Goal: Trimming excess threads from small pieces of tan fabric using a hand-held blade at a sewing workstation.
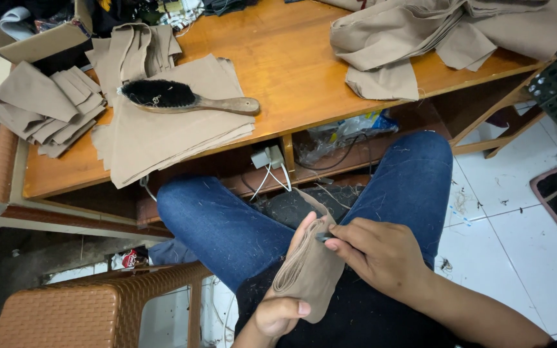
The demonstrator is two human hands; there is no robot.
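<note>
Tan fabric stack (311,270) gripped by both hands: left (282,312), right (378,251); one brush (182,96).

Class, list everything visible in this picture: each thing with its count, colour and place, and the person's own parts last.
fabric piece: one, tan, held over the lap
small tool: one, dark, kind unclear, in right-hand grip
brush: one, black bristles, wooden handle, on tan stack
fabric stacks: several, tan, across the table
table: one, orange-brown wood
cardboard box: one, top left
wicker stool: one, brown, bottom left
power adapter: one, white, under table
jeans: blue
left hand: holds fabric
right hand: pinches tool
</note>
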